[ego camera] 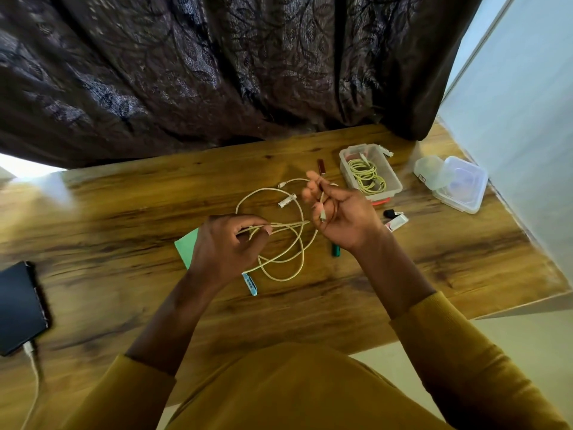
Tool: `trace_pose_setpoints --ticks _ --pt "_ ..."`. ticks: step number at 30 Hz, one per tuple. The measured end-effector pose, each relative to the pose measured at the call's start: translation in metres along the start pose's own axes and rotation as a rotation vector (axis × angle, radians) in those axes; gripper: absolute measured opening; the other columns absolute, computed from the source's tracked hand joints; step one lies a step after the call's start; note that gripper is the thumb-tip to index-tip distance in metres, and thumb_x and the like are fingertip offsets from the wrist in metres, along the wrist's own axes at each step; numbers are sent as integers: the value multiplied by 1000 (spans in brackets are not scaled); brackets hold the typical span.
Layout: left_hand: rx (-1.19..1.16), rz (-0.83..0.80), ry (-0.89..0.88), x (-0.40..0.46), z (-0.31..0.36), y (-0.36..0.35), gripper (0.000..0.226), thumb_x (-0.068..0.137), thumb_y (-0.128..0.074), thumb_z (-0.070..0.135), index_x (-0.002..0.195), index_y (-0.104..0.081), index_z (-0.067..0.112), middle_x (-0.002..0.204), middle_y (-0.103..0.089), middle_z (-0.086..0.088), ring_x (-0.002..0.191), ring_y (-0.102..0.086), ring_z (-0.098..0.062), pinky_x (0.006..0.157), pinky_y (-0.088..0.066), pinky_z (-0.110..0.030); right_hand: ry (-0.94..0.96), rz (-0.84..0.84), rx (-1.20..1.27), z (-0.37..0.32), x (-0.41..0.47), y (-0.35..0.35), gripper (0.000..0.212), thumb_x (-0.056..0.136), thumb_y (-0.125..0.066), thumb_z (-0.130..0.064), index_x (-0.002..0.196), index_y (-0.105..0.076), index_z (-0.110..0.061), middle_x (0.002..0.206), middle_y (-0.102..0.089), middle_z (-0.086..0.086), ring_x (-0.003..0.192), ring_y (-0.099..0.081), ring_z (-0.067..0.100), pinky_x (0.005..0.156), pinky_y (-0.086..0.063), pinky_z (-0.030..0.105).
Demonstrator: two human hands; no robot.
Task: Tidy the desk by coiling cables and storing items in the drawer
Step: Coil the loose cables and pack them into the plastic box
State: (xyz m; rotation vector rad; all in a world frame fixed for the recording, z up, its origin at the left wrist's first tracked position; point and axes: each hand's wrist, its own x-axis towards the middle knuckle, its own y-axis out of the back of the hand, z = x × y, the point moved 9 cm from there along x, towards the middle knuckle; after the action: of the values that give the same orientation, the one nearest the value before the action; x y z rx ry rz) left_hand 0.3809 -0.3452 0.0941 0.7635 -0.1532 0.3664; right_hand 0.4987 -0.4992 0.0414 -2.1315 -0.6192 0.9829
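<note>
A cream cable [299, 243] lies in loose loops on the wooden desk [124, 212]. My left hand [226, 246] pinches a doubled stretch of it between thumb and fingers. My right hand [338, 212], palm up, grips the cable's end with the plug [322, 214] hanging from its curled fingers. A second white plug [286, 201] lies on the desk behind the loops. A clear plastic box [393, 178] at the back right holds a coiled yellowish cable [366, 175].
A lid and another clear container [459, 187] sit far right near the wall. Small items lie around: a dark red stick [322, 166], a green pen [336, 249], a blue pen [249, 283], green paper [187, 246], a white-and-black item [397, 220]. A dark phone [18, 308] on charge lies at left. A curtain hangs behind.
</note>
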Motion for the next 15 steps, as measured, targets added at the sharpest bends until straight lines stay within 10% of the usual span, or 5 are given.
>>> trace_pose_setpoints --ticks 6,12,15 --pt "2 -10 -76 1 18 5 18 90 -73 35 99 -83 24 92 -79 17 70 -73 -6 61 -59 -36 -30 -173 -382 15 0 -18 43 112 -33 -38 152 -43 -25 150 -58 5 135 -59 30 61 -60 28" --pt "18 -59 -162 16 42 8 9 94 -76 25 100 -82 27 89 -76 21 74 -71 -1 60 -52 -21 86 -76 -954 23 -9 -42 31 112 -38 -40 134 -60 -34 133 -67 -2 120 -68 19 65 -63 48" --pt "-42 -77 -129 28 41 15 7 95 -76 24 99 -82 22 91 -77 17 83 -72 0 68 -51 -14 138 -86 -1082 28 -11 -52 28 113 -34 -27 116 -61 -20 98 -72 8 77 -72 20 52 -57 35"
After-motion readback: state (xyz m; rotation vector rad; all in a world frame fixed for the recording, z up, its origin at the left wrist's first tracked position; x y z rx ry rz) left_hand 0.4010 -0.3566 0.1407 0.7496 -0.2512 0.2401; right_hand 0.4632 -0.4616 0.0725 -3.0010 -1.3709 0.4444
